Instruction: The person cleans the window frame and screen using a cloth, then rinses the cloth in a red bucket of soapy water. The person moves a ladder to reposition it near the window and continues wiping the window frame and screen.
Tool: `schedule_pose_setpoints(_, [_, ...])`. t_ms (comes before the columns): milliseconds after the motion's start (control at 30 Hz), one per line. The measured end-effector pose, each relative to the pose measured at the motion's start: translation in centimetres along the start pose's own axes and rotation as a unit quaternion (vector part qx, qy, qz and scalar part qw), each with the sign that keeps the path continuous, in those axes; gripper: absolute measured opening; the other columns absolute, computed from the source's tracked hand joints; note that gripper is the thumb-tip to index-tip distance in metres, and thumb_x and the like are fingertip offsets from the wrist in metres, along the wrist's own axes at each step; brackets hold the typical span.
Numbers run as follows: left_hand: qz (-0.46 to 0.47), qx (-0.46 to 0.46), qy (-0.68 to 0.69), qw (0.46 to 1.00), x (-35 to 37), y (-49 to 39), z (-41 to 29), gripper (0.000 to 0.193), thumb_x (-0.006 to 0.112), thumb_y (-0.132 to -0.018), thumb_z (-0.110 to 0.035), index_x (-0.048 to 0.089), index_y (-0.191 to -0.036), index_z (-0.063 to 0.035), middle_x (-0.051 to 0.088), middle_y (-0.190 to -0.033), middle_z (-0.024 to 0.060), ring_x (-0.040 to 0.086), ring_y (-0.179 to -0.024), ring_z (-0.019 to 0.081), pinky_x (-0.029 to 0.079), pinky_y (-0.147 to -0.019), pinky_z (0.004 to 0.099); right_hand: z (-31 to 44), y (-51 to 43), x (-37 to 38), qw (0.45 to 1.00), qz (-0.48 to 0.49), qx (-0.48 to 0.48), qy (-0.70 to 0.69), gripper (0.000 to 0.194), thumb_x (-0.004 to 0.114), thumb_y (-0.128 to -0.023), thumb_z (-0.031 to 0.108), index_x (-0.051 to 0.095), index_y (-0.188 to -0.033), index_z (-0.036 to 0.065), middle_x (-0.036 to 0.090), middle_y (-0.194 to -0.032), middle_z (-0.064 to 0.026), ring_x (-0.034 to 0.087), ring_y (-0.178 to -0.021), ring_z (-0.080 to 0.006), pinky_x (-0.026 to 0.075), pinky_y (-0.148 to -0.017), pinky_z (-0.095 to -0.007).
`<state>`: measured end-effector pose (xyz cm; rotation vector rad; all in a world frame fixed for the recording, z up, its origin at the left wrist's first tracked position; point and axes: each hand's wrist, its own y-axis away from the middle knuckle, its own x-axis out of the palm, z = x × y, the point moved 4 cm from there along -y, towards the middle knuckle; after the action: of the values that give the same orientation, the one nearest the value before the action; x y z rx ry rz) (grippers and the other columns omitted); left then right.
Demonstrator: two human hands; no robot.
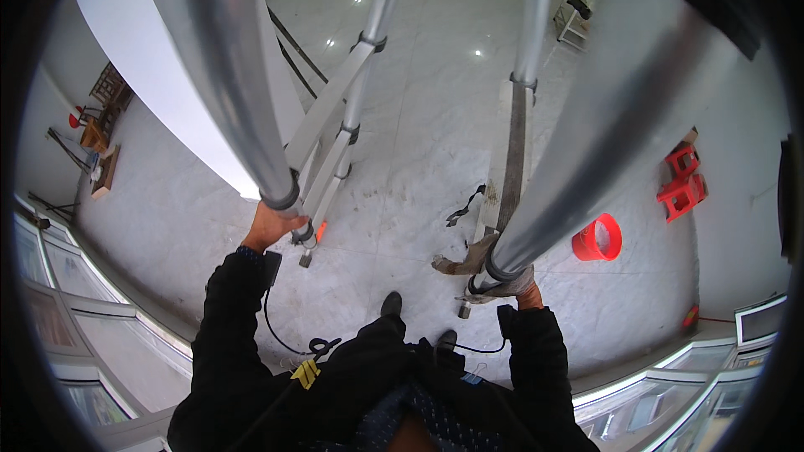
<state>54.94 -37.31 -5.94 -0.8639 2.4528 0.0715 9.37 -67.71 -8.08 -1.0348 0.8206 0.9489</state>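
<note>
A telescopic aluminium ladder stands spread before me, seen from its side. My left hand [271, 227] grips the near rail [235, 107] of its left half, just below a dark collar. Pale flat rungs [333, 97] run from there to the far rail; an orange tab [321, 230] shows low down. My right hand [529, 295] is around the bottom of the right half's near rail [565, 182], partly hidden behind it. A grey-brown cloth [468, 258] is bunched between that hand and the rail, one end hanging loose. Beside it runs a grooved, dirty rung [514, 157].
A red bucket [597, 238] stands right of the ladder, with red plastic stools [681, 182] by the wall. A black strap [466, 206] hangs near the right rungs. A large white panel [182, 100] is at left. Window frames [119, 320] edge both lower sides.
</note>
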Motion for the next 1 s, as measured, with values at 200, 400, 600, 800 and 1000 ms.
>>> schedule_pose_setpoints(200, [0.002,-0.018,-0.062,0.998,-1.9,7.8,2.1,0.046,0.089,-0.072,-0.016,0.065,-0.109,-0.0042,0.067,-0.103,0.0095,0.065,-0.097,0.0246,0.052,-0.089,0.0399,2.8,0.0,1.7,0.999,-0.024,-0.005,-0.031,0.067,0.090,-0.066,0.032,0.066,-0.124,0.011,0.070,-0.116,-0.0069,0.069,-0.100,-0.0247,0.055,-0.091,-0.0415])
schedule_pose_setpoints(400, [-0.020,0.107,-0.161,0.981,-4.3,16.7,4.4,0.040,0.079,-0.084,-0.014,0.067,-0.120,-0.0031,0.068,-0.115,0.0136,0.065,-0.102,0.0283,0.051,-0.090,0.0428,5.7,2.7,2.1,0.995,0.052,-0.040,-0.073,0.075,0.075,-0.073,0.027,0.054,-0.140,0.001,0.058,-0.132,-0.0240,0.055,-0.119,-0.0440,0.044,-0.103,-0.0511])
schedule_pose_setpoints(600, [-0.089,-0.127,-0.068,0.986,-5.1,23.2,4.3,0.040,0.079,-0.085,-0.015,0.066,-0.121,-0.0020,0.068,-0.114,0.0129,0.063,-0.102,0.0268,0.050,-0.091,0.0410,7.9,3.3,1.4,0.988,0.089,-0.078,-0.095,0.031,0.063,-0.081,0.011,0.056,-0.110,0.002,0.060,-0.108,-0.0255,0.061,-0.098,-0.0419,0.051,-0.083,-0.0494])
schedule_pose_setpoints(800, [-0.161,-0.179,-0.042,0.970,-4.2,26.8,3.1,0.041,0.079,-0.086,-0.016,0.065,-0.121,-0.0008,0.067,-0.113,0.0123,0.061,-0.102,0.0252,0.049,-0.091,0.0393,9.5,4.2,-1.2,0.962,0.096,-0.106,-0.231,0.025,0.065,-0.083,0.015,0.058,-0.103,0.002,0.061,-0.092,-0.0203,0.063,-0.088,-0.0400,0.051,-0.078,-0.0492])
schedule_pose_setpoints(1000, [-0.223,-0.195,-0.021,0.955,-3.7,29.3,3.2,0.041,0.079,-0.087,-0.017,0.064,-0.122,0.0003,0.066,-0.112,0.0117,0.060,-0.101,0.0236,0.047,-0.092,0.0375,9.1,5.1,-0.3,0.945,0.138,-0.144,-0.261,0.030,0.059,-0.088,0.016,0.059,-0.114,0.003,0.058,-0.105,-0.0196,0.058,-0.101,-0.0342,0.048,-0.090,-0.0420])
